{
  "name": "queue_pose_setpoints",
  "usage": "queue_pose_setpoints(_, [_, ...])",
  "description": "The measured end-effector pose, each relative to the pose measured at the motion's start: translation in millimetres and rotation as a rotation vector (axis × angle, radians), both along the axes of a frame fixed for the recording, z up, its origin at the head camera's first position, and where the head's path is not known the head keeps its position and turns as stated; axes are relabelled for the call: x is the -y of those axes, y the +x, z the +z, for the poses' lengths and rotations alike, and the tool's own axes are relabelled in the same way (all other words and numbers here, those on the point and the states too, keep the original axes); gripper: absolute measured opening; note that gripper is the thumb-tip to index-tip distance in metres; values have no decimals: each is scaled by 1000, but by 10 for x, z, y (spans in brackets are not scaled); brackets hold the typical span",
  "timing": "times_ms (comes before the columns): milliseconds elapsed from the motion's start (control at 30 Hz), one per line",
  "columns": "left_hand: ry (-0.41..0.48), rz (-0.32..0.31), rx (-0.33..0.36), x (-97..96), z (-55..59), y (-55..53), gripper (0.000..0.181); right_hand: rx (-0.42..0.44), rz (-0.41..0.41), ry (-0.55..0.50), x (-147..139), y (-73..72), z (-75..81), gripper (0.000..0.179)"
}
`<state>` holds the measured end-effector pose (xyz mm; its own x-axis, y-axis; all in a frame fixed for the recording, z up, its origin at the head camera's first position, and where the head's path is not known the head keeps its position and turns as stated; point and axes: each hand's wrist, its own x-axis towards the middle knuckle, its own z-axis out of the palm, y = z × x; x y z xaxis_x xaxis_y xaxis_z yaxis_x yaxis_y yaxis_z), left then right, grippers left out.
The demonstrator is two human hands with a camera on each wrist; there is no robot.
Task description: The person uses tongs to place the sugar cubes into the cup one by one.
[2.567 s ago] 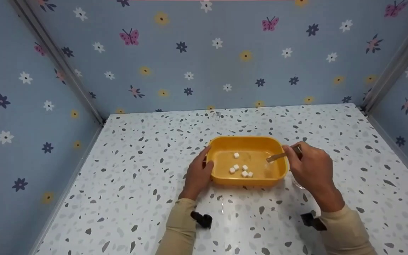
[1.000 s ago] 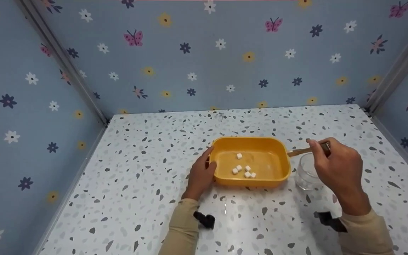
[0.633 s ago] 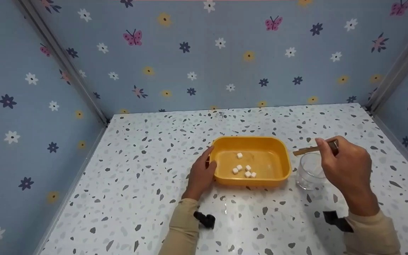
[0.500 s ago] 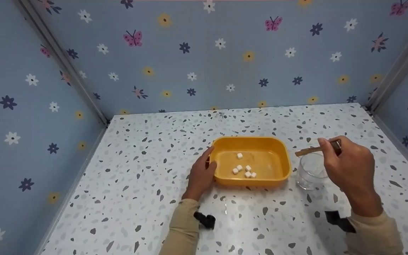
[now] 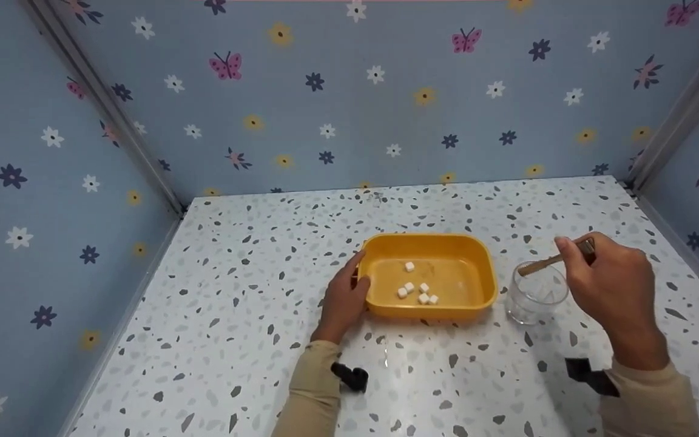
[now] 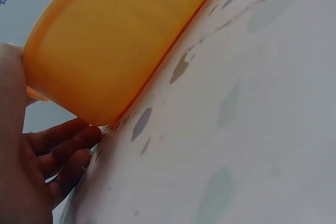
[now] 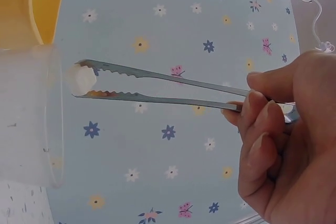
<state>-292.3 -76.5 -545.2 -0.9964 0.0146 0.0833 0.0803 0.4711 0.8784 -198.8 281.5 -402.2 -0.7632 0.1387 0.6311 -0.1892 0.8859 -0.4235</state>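
Note:
My right hand (image 5: pixel 613 282) grips metal tongs (image 5: pixel 547 263), their tips over the rim of a clear drinking glass (image 5: pixel 525 308). In the right wrist view, the serrated tips of the tongs (image 7: pixel 181 103) pinch a white sugar-like cube (image 7: pixel 84 80) by the mouth of the glass (image 7: pixel 23 124). My left hand (image 5: pixel 342 302) holds the left end of a yellow rectangular tub (image 5: pixel 428 312). Several white cubes (image 5: pixel 424 298) lie inside that tub. Seen from the left wrist, the lower fingers (image 6: pixel 65 150) are loosely bent near the tub's bottom corner (image 6: pixel 100 114).
Tub and glass stand side by side on a speckled white table (image 5: pixel 252 291), with a narrow gap between them. Flower-patterned blue walls (image 5: pixel 337 109) close off the back and both sides. A black wrist mount (image 5: pixel 351 377) sits on each sleeve.
From inside the tub my right hand has moved right with the tongs, until their tips came over the glass. The left hand has kept its place on the tub.

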Motion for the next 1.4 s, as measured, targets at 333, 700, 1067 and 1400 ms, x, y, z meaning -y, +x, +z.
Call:
queue_pose_setpoints(333, [-7,-12,-20,11,-21,-2,56,163,6,15,-49,-43,-77,34])
queue_pose_setpoints(700, [1,-7,-6,11,-35,1,56,327,-24,62,-119,-124,-139,44])
queue_pose_setpoints(1067, [6,-3,-6,-1,-16,7,56,427,-57,94,-124,-160,-147,44])
queue_pose_setpoints(1400, [-5,-6,-19,-2,7,4,55,393,-55,78,-131,-134,-145,46])
